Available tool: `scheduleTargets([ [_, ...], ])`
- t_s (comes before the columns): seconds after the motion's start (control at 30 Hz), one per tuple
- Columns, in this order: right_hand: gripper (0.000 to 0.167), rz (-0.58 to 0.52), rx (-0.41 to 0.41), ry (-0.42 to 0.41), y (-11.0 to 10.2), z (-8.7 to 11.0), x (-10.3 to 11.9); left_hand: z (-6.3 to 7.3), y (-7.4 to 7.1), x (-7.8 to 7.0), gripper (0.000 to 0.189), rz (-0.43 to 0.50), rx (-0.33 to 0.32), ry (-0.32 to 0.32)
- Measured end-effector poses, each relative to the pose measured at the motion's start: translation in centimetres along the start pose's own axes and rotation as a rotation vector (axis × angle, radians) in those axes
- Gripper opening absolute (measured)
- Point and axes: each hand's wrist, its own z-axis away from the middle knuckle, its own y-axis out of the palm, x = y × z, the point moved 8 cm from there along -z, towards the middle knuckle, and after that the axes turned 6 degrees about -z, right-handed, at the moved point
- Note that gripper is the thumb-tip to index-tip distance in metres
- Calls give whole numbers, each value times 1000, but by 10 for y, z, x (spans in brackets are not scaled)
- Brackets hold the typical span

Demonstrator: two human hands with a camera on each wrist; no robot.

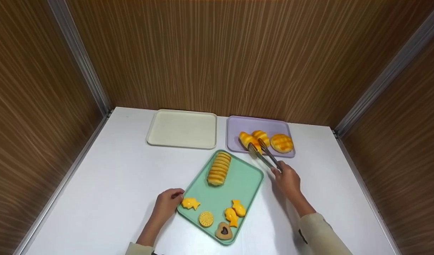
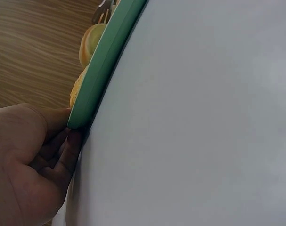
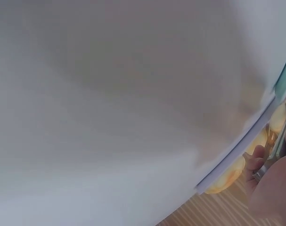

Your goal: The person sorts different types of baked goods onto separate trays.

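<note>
My left hand (image 1: 166, 204) pinches the left corner of a green tray (image 1: 243, 175), thumb at the rim and fingertips beneath, as the left wrist view shows. On that tray lie a long ridged bread roll (image 1: 219, 168), several yellow fish-shaped pieces (image 1: 190, 203), a round biscuit (image 1: 206, 219) and a heart-shaped biscuit (image 1: 224, 231). My right hand (image 1: 289, 180) grips metal tongs (image 1: 272, 157). Their tips reach over a purple tray (image 1: 245, 124) and straddle the near end of a long golden bread (image 1: 246, 138). Beside it are a striped bread (image 1: 260, 136) and a round scored bun (image 1: 281, 143).
A cream tray (image 1: 183, 129) with nothing on it stands at the back left of the white table (image 1: 107, 177). Brown wood-grain panels (image 1: 217, 60) close off the back and both sides. The green tray's far corner lies close to the purple tray.
</note>
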Motion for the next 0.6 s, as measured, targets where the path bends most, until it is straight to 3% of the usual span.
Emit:
scheduleTargets([
  [0.27, 36, 5, 15, 37, 1, -13, -6, 0, 0, -1, 19, 7, 2, -1],
  [0.6, 38, 24, 34, 67, 6, -30, -12, 1, 0, -1, 18, 7, -5, 4],
])
